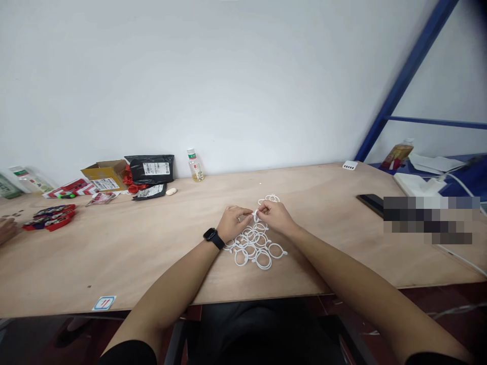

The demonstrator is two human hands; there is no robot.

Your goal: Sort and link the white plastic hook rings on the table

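Several white rings [264,259] with small tabs lie in an overlapping pile on the wooden table [160,263]. Above the far part of the pile, my left hand [232,223] and my right hand [274,215] meet fingertip to fingertip. Both pinch one white ring [255,216] between them, the left from its left side and the right from its right side. A few more white rings [272,197] lie just beyond my right hand, partly hidden by it.
At the back left are a cardboard box [102,177], a black package [152,170] and a bottle [195,165]. Red items [51,218] lie near another person's hand [6,229]. A dark phone [371,204] and a white power strip [418,185] are at right.
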